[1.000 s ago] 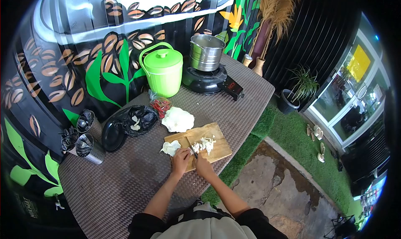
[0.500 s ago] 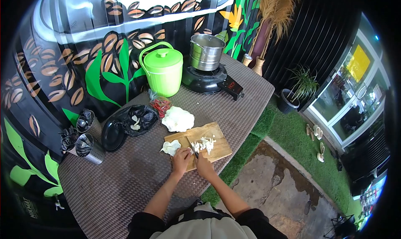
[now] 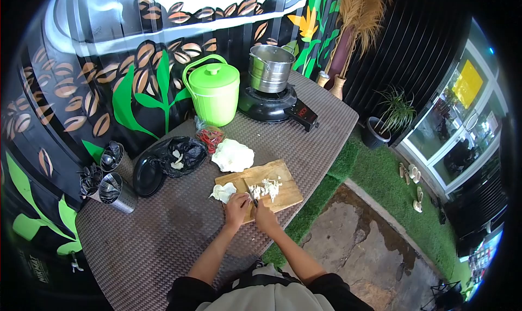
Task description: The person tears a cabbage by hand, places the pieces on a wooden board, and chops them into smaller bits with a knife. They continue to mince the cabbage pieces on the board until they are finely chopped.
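Observation:
A wooden cutting board [image 3: 283, 198] lies near the table's front edge with chopped white vegetable pieces [image 3: 267, 188] on it. My right hand [image 3: 265, 215] grips a knife [image 3: 250, 193] whose blade points up into the pieces. Beside it, my left hand [image 3: 237, 207] rests at the board's left end, fingers curled on a piece of the vegetable next to the blade. A pale cabbage leaf [image 3: 223, 192] lies just left of the board, and a larger chunk of cabbage [image 3: 232, 155] sits behind it.
A green lidded bucket [image 3: 213, 91], a steel pot [image 3: 269, 67] on a black induction cooker [image 3: 272, 105], a bag of red chillies [image 3: 210, 137], a black plastic bag [image 3: 182, 154], a black plate [image 3: 147, 176] and metal utensil holders [image 3: 114, 188] stand on the woven table [image 3: 163, 235]. Grass lies beyond its right edge.
Both hands stay at the board's near end; the knife shifts only slightly among the chopped pieces. The view has nudged a little.

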